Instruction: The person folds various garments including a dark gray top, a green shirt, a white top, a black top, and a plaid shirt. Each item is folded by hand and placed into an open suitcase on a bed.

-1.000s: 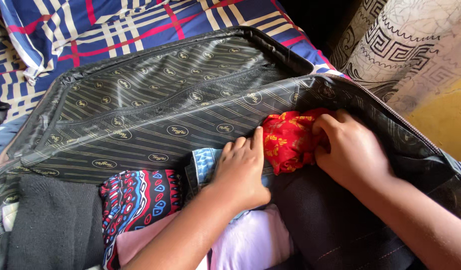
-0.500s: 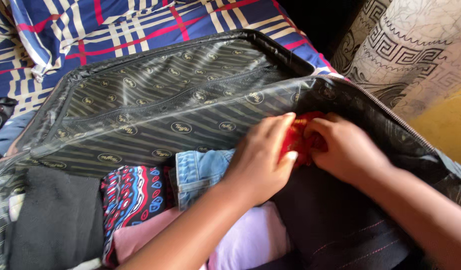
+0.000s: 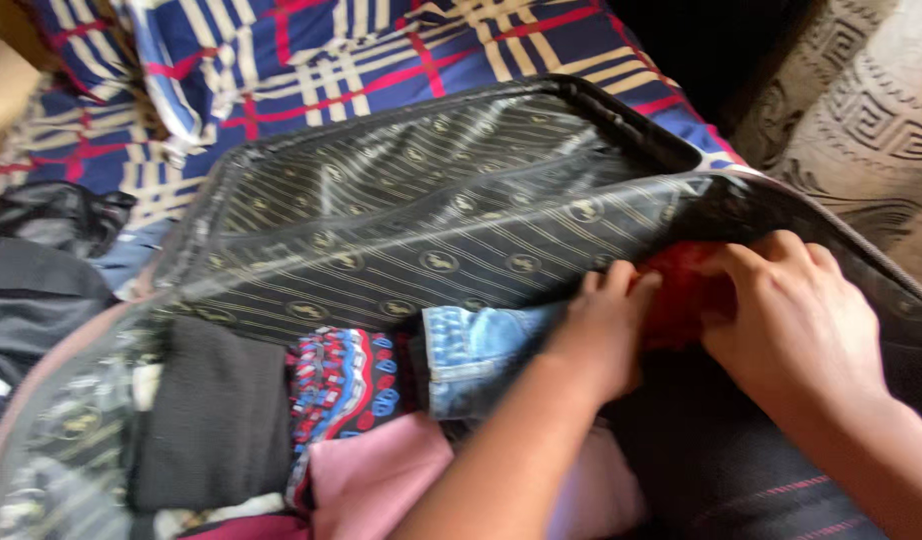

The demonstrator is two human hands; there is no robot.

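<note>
Deep in the suitcase (image 3: pixel 781 215) corner, red cloth (image 3: pixel 681 290) bunched between left hand (image 3: pixel 606 335) and right hand (image 3: pixel 796 320), each grip clamped on it.

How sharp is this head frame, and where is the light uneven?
Head view: motion blur softens the whole frame; the lining pattern on the suitcase lid smears. The left hand and right hand are soft-edged, pressing on the red cloth. Glare streaks the lid's shiny lining, while the dark garment lower right loses detail in shadow.
</note>
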